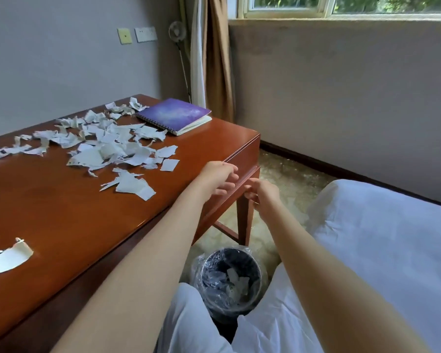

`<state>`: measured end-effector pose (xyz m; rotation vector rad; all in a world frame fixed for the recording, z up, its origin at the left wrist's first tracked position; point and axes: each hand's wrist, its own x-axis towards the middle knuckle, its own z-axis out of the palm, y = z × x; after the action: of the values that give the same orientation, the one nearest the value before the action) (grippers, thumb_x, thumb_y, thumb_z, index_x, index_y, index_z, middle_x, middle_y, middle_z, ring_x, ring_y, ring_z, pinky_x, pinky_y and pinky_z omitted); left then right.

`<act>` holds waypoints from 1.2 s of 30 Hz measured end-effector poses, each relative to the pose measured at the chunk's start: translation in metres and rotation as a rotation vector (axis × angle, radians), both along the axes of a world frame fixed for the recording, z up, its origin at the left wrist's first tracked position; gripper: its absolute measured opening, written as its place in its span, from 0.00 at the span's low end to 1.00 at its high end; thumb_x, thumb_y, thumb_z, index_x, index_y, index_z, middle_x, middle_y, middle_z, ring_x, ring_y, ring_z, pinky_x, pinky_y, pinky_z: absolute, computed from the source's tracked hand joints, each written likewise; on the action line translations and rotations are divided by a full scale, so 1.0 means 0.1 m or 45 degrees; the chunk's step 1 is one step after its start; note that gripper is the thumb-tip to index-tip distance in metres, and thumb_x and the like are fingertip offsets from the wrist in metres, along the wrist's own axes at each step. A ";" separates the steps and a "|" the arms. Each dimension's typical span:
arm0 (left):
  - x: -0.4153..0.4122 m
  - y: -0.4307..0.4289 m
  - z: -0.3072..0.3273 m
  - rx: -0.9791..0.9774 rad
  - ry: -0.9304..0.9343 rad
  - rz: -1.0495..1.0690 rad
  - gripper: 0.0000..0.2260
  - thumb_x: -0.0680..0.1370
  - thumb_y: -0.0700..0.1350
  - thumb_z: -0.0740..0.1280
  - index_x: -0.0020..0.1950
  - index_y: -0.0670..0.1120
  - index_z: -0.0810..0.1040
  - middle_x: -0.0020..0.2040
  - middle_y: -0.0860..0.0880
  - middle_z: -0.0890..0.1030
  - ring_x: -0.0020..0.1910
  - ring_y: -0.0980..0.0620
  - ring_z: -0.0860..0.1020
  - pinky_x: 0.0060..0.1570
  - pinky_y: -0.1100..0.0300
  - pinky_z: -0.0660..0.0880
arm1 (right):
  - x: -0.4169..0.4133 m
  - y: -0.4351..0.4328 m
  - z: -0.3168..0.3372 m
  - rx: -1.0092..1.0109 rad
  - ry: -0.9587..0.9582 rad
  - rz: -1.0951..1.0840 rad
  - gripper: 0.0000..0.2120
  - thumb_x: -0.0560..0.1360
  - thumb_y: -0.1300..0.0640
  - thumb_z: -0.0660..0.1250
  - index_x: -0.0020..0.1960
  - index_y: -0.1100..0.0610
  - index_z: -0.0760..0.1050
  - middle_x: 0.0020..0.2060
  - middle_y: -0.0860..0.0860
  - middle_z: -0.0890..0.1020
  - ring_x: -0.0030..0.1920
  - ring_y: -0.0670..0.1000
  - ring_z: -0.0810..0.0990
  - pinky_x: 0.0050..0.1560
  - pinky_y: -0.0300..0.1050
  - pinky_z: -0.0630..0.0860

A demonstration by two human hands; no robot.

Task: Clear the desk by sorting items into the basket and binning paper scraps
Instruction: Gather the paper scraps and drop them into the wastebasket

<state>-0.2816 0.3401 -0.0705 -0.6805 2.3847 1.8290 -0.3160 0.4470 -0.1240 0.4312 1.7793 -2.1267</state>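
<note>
The left hand and right hand, fingers curled, hung close together off the desk's near right corner; whether they held anything could not be told. Paper scraps littered the desk's middle; the bin stood beneath.

The reddish wooden bench carries a wide scatter of torn white paper scraps across its far half. One larger scrap lies alone near the close left edge. A purple spiral notebook lies flat at the far right corner, just beside the scatter. On the floor near the bench leg stands a plastic-lined bin with scraps inside.
</note>
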 end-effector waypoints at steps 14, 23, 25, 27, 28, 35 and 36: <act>0.64 -1.50 0.46 -0.475 0.196 0.566 0.05 0.75 0.42 0.65 0.51 0.49 0.74 0.50 0.50 0.76 0.48 0.51 0.74 0.39 0.61 0.70 | 0.24 -1.27 0.55 0.823 0.904 0.500 0.19 0.72 0.60 0.64 0.63 0.55 0.73 0.64 0.56 0.70 0.65 0.56 0.67 0.62 0.45 0.67; 0.63 -1.95 0.37 -0.625 0.041 0.546 0.19 0.75 0.42 0.66 0.65 0.46 0.68 0.63 0.45 0.71 0.53 0.49 0.71 0.49 0.57 0.70 | 0.06 -1.87 0.47 1.196 0.979 0.805 0.38 0.68 0.39 0.69 0.73 0.50 0.61 0.70 0.57 0.64 0.72 0.58 0.61 0.71 0.51 0.56; 0.58 -2.04 0.34 -0.652 0.004 0.560 0.20 0.75 0.42 0.66 0.66 0.46 0.68 0.64 0.44 0.69 0.57 0.47 0.71 0.52 0.56 0.72 | 0.04 -2.01 0.47 1.200 0.998 0.808 0.38 0.68 0.38 0.69 0.72 0.49 0.61 0.70 0.57 0.65 0.71 0.58 0.62 0.71 0.52 0.56; 0.53 -2.12 0.30 -0.683 -0.026 0.574 0.21 0.75 0.44 0.66 0.67 0.47 0.67 0.66 0.44 0.67 0.61 0.45 0.70 0.57 0.54 0.73 | 0.00 -2.14 0.46 1.186 0.997 0.797 0.39 0.68 0.37 0.69 0.73 0.49 0.61 0.70 0.56 0.65 0.72 0.57 0.61 0.72 0.52 0.55; 0.50 -2.16 0.28 -0.711 -0.044 0.578 0.22 0.74 0.45 0.66 0.67 0.48 0.66 0.68 0.43 0.65 0.64 0.44 0.69 0.59 0.53 0.72 | -0.02 -2.20 0.47 1.182 0.999 0.800 0.39 0.68 0.37 0.69 0.73 0.48 0.61 0.71 0.55 0.64 0.72 0.57 0.60 0.72 0.53 0.55; 0.30 -2.33 0.13 -0.812 -0.179 0.446 0.24 0.75 0.53 0.65 0.69 0.50 0.65 0.69 0.42 0.62 0.67 0.40 0.65 0.64 0.49 0.69 | -0.09 -2.44 0.45 1.149 1.083 0.805 0.17 0.76 0.52 0.62 0.64 0.52 0.73 0.63 0.55 0.75 0.65 0.58 0.71 0.64 0.51 0.63; 0.28 -2.34 0.11 -0.851 -0.196 0.438 0.24 0.75 0.54 0.64 0.69 0.50 0.64 0.68 0.41 0.62 0.68 0.39 0.64 0.65 0.47 0.67 | -0.08 -2.45 0.47 1.051 1.087 0.803 0.15 0.75 0.57 0.61 0.61 0.54 0.74 0.59 0.56 0.78 0.62 0.58 0.73 0.60 0.50 0.67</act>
<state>-0.2539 0.1064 -0.0597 -1.2932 2.8974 0.9527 -0.3243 0.2022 -0.0767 -0.9042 2.7057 -1.0907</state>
